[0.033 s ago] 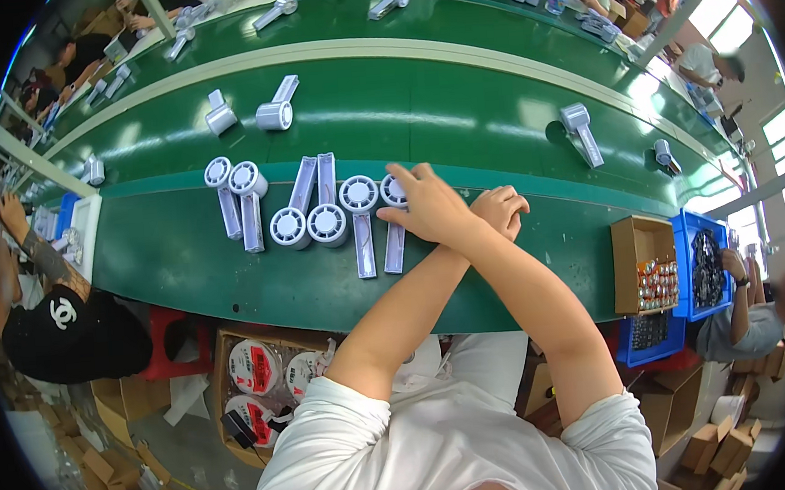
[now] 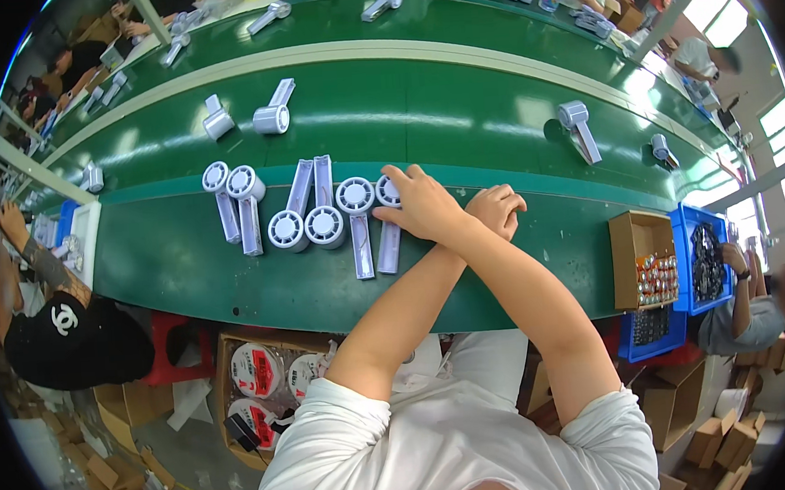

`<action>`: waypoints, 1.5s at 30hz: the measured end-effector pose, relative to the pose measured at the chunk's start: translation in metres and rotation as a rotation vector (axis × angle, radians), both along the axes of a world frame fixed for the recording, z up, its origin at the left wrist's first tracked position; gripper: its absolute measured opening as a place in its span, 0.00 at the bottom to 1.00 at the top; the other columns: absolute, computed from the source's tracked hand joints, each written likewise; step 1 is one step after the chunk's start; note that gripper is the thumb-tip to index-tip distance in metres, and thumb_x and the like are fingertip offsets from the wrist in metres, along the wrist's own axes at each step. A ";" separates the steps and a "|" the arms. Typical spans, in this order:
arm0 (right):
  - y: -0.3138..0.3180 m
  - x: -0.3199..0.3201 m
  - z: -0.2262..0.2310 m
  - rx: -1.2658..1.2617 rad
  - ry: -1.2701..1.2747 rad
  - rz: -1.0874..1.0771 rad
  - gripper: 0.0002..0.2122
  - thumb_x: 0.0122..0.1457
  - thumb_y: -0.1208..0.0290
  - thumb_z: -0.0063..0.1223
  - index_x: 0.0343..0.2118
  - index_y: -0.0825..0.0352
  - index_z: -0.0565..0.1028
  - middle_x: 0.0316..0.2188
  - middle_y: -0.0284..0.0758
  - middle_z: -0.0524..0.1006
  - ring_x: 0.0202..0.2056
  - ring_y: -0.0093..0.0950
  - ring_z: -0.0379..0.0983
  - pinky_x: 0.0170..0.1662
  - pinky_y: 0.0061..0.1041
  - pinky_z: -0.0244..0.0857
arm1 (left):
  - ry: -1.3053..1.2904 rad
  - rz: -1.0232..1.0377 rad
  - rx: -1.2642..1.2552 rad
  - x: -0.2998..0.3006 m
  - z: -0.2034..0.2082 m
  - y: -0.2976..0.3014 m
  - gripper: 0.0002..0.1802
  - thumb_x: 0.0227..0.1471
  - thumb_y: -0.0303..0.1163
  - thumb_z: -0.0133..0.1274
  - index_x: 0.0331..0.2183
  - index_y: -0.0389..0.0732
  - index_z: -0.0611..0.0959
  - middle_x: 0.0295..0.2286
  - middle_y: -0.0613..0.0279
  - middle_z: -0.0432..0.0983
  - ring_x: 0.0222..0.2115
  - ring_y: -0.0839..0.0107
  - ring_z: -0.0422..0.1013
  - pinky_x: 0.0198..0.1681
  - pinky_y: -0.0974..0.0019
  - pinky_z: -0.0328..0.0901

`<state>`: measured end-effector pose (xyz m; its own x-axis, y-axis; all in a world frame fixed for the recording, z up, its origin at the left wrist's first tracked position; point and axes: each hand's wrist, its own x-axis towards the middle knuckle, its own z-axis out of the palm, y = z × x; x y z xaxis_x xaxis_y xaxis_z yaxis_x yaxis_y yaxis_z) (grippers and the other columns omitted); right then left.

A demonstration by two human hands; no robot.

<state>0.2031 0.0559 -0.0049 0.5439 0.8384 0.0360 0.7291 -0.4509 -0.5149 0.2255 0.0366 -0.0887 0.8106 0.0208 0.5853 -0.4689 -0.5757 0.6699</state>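
My forearms cross over the green bench. My right hand reaches left, its thumb and fingers around the round head of a pale handheld fan. That fan's hollow handle points toward me. My left hand rests right of it, fingers loosely curled, with nothing visible in them. Another handheld fan lies just left of the held one. Farther left are a pair with handles pointing away, including a fan, and a pair with handles toward me, including a fan.
Beyond the bench edge, a green conveyor belt carries more fans. At right stand a cardboard box of orange-and-silver cylindrical parts and a blue crate of dark parts. Co-workers sit at both sides. A carton with white round rolls sits below.
My right hand's fingers have drawn slightly closer around the fan head. My left hand stays where it was, and the whole view has shifted a little.
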 end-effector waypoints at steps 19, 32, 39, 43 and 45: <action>-0.217 0.025 0.003 0.165 -0.150 -0.144 0.32 0.53 0.63 0.61 0.61 0.59 0.63 0.48 0.47 0.73 0.49 0.43 0.71 0.52 0.37 0.66 | 0.159 -0.226 -0.357 -0.010 0.011 0.011 0.31 0.51 0.54 0.54 0.49 0.42 0.76 0.38 0.59 0.75 0.43 0.64 0.71 0.48 0.62 0.61; -0.396 0.154 0.032 -0.631 -0.231 -0.745 0.19 0.47 0.57 0.64 0.35 0.70 0.81 0.36 0.47 0.80 0.39 0.42 0.78 0.44 0.39 0.70 | 0.110 -0.097 -0.013 -0.023 0.023 0.005 0.32 0.42 0.41 0.61 0.51 0.42 0.77 0.37 0.55 0.79 0.38 0.61 0.76 0.45 0.63 0.69; -0.383 0.146 0.064 -0.382 -0.344 -0.855 0.20 0.41 0.58 0.69 0.32 0.69 0.82 0.31 0.46 0.81 0.35 0.41 0.79 0.40 0.38 0.70 | -0.142 0.212 0.018 -0.085 0.062 -0.018 0.24 0.49 0.33 0.53 0.49 0.37 0.76 0.45 0.49 0.72 0.48 0.55 0.70 0.51 0.59 0.64; -0.376 0.124 0.078 0.305 -0.366 -0.914 0.14 0.48 0.63 0.65 0.33 0.69 0.81 0.22 0.37 0.78 0.25 0.26 0.74 0.30 0.27 0.66 | 0.384 -0.232 -0.312 -0.200 0.069 -0.060 0.13 0.49 0.32 0.56 0.37 0.38 0.81 0.32 0.54 0.78 0.30 0.60 0.74 0.36 0.61 0.68; -0.368 0.106 0.082 0.494 -0.266 -0.869 0.11 0.51 0.67 0.63 0.34 0.69 0.81 0.20 0.32 0.75 0.22 0.20 0.70 0.27 0.23 0.63 | 0.459 -0.395 0.228 -0.232 0.056 -0.062 0.15 0.50 0.35 0.57 0.41 0.40 0.81 0.27 0.56 0.76 0.25 0.59 0.73 0.34 0.60 0.68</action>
